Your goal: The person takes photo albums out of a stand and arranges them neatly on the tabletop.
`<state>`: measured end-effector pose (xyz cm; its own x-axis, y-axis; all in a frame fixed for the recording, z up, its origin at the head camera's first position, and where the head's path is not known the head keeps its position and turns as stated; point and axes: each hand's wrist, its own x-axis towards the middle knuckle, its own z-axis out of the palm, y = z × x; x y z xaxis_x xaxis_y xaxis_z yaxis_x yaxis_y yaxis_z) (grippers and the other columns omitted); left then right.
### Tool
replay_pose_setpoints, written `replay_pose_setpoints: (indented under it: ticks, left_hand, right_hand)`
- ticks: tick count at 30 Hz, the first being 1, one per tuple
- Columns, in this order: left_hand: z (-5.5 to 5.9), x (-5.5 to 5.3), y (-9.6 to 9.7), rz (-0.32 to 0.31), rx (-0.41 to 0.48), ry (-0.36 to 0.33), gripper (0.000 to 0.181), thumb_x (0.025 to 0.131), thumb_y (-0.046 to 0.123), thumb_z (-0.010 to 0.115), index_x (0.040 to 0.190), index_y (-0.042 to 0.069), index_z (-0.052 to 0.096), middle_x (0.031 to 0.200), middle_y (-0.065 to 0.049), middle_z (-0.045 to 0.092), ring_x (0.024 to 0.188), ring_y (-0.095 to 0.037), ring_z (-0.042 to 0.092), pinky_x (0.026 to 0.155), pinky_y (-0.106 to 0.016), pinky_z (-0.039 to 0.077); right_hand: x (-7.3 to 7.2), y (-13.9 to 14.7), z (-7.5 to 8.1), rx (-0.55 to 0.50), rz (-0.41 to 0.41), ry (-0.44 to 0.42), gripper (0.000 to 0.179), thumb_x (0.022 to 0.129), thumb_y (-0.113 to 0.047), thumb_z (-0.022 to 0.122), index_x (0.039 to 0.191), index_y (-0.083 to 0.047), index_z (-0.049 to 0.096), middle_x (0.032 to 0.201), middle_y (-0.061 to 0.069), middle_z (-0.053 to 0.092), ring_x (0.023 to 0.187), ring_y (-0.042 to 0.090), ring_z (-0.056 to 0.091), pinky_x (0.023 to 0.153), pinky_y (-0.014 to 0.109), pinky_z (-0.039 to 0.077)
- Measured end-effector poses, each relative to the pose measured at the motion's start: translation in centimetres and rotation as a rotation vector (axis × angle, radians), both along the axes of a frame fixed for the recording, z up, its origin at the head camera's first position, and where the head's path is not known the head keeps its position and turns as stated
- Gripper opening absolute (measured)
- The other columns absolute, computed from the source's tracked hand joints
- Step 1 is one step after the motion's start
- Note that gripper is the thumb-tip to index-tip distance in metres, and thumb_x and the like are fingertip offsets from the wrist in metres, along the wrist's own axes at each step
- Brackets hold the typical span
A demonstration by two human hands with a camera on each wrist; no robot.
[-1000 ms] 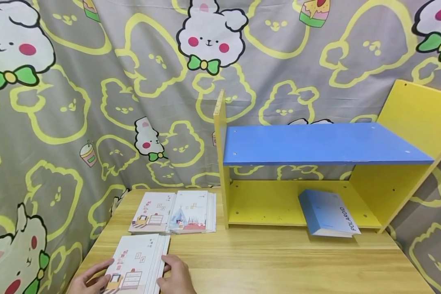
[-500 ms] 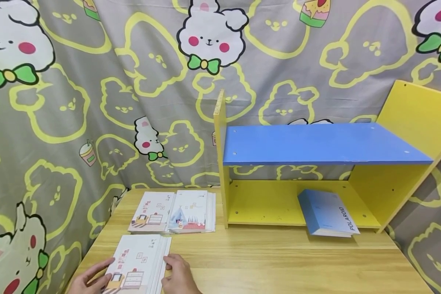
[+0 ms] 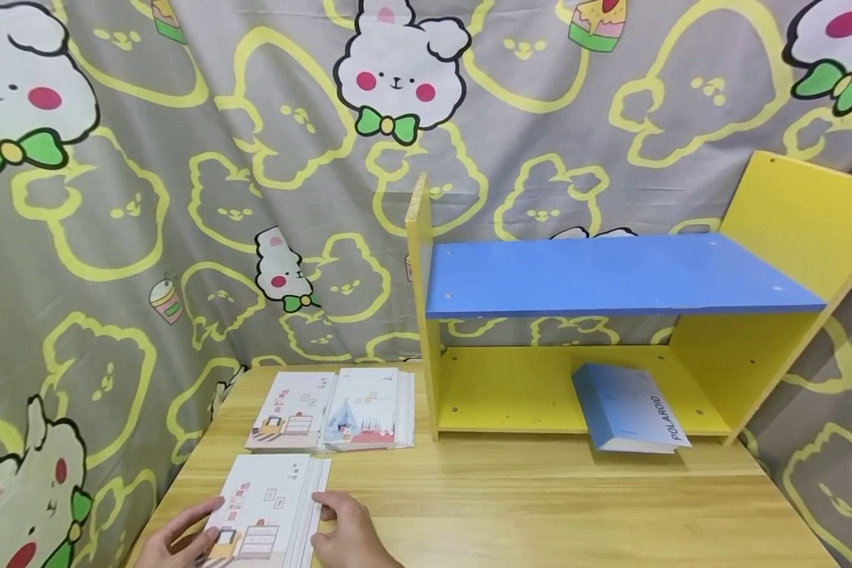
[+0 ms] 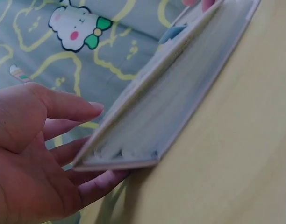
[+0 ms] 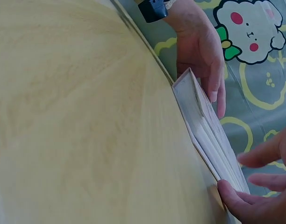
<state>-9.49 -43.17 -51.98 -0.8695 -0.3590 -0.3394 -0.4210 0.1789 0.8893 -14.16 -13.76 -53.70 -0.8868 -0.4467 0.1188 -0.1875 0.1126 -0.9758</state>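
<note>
A stack of thin white books (image 3: 255, 505), its top cover printed with a room scene, lies at the front left of the table. Along its left side rests my left hand (image 3: 177, 536), fingers loosely bent at the edge. My right hand (image 3: 351, 532) touches the right side, where the lower books stick out in steps. In the left wrist view the stack's pale side (image 4: 147, 107) faces the camera, and the left hand (image 4: 35, 149) has its thumb apart from the fingers. The right wrist view has a right-hand fingertip (image 5: 225, 187) against the lower edge of the stack.
Behind lie two more piles, one with a room cover (image 3: 294, 410) and one with a tent cover (image 3: 369, 410). A yellow and blue shelf (image 3: 625, 276) stands at right. On its bottom board, a blue POLAROID book (image 3: 632, 410) overhangs the front. A patterned curtain (image 3: 305, 197) hangs behind.
The stack shifted slightly to the right between the hands in the first half second. Since then the head view has turned slightly; both hands stay at the stack's sides.
</note>
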Motion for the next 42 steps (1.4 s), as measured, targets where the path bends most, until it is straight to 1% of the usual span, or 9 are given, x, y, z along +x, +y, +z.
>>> replay_pose_setpoints:
  ticks: [7,9,12,16,20,24,27,34,42]
  left_hand:
    - [1.6,-0.6,0.8,-0.072,-0.238,0.004,0.068,0.096,0.035,0.074,0.146,-0.005,0.051,0.151,-0.031,0.044,0.120,-0.040,0.062,0.077,-0.029,0.059]
    - [2.1,-0.7,1.0,-0.071,-0.240,0.005,0.068,0.096,0.036,0.074,0.146,-0.004,0.052,0.152,-0.030,0.043,0.117,-0.034,0.064,0.077,-0.028,0.058]
    - [2.9,-0.8,1.3,-0.071,-0.275,0.021,0.063,0.096,0.032,0.073,0.144,-0.003,0.054,0.147,-0.026,0.051,0.104,-0.010,0.066,0.078,-0.027,0.059]
    - [3.9,-1.0,1.7,-0.085,-0.363,0.146,0.052,0.099,0.022,0.069,0.141,-0.006,0.056,0.128,0.001,0.065,0.090,0.014,0.055,0.078,-0.023,0.058]
    - [4.3,-1.2,2.9,-0.112,-0.411,0.341,0.042,0.099,0.009,0.069,0.135,-0.010,0.059,0.112,0.026,0.061,0.091,0.015,0.057,0.073,-0.017,0.056]
    - [4.7,-1.6,4.5,-0.163,-0.370,0.467,0.037,0.099,0.005,0.068,0.131,-0.011,0.061,0.114,0.022,0.068,0.097,0.007,0.065,0.077,-0.013,0.054]
    - [5.2,-2.2,5.6,-0.195,-0.296,0.476,0.037,0.101,0.010,0.066,0.133,-0.008,0.061,0.120,0.014,0.071,0.102,0.002,0.067,0.082,-0.011,0.052]
    - [5.9,-3.4,7.5,-0.189,-0.260,0.472,0.041,0.101,0.016,0.067,0.137,-0.003,0.061,0.129,0.011,0.066,0.106,0.000,0.066,0.085,-0.013,0.053]
    - [6.5,-4.5,8.8,-0.253,-0.194,0.580,0.037,0.101,0.011,0.067,0.134,-0.006,0.061,0.131,0.003,0.067,0.107,-0.004,0.068,0.085,-0.017,0.056]
  right_hand:
    - [-0.8,1.5,1.2,-0.047,0.075,-0.108,0.049,0.084,0.004,0.072,0.130,-0.012,0.068,0.117,-0.004,0.064,0.101,0.009,0.060,0.075,0.018,0.054]
    - [-1.1,1.9,1.6,-0.074,0.100,-0.109,0.048,0.086,0.003,0.072,0.132,-0.012,0.066,0.125,-0.001,0.065,0.108,0.014,0.062,0.080,0.018,0.055]
    - [-1.5,2.4,2.0,-0.108,0.136,-0.064,0.046,0.089,0.002,0.070,0.134,-0.007,0.064,0.129,0.004,0.065,0.114,0.018,0.062,0.085,0.019,0.055]
    - [-1.9,2.9,2.3,-0.131,0.158,-0.002,0.044,0.090,0.003,0.068,0.133,-0.005,0.064,0.123,0.006,0.067,0.112,0.019,0.064,0.087,0.019,0.055]
    - [-2.2,3.7,2.5,-0.122,0.161,0.029,0.041,0.092,0.002,0.066,0.132,-0.010,0.065,0.124,-0.002,0.067,0.114,0.018,0.064,0.088,0.019,0.055]
    - [-2.6,4.8,3.0,-0.079,0.167,0.094,0.037,0.095,-0.003,0.066,0.130,-0.014,0.066,0.128,-0.008,0.066,0.120,0.018,0.061,0.091,0.022,0.055]
    - [-3.0,5.6,3.6,-0.045,0.157,0.167,0.037,0.095,-0.005,0.066,0.131,-0.013,0.067,0.130,-0.004,0.067,0.121,0.017,0.061,0.094,0.027,0.056]
    - [-3.4,7.1,4.9,-0.044,0.141,0.273,0.041,0.095,-0.003,0.067,0.134,-0.015,0.065,0.132,-0.004,0.067,0.121,0.017,0.062,0.096,0.034,0.056]
    - [-3.4,8.5,5.5,-0.064,0.106,0.352,0.044,0.092,0.002,0.067,0.133,-0.014,0.066,0.132,-0.002,0.066,0.120,0.023,0.064,0.094,0.032,0.057]
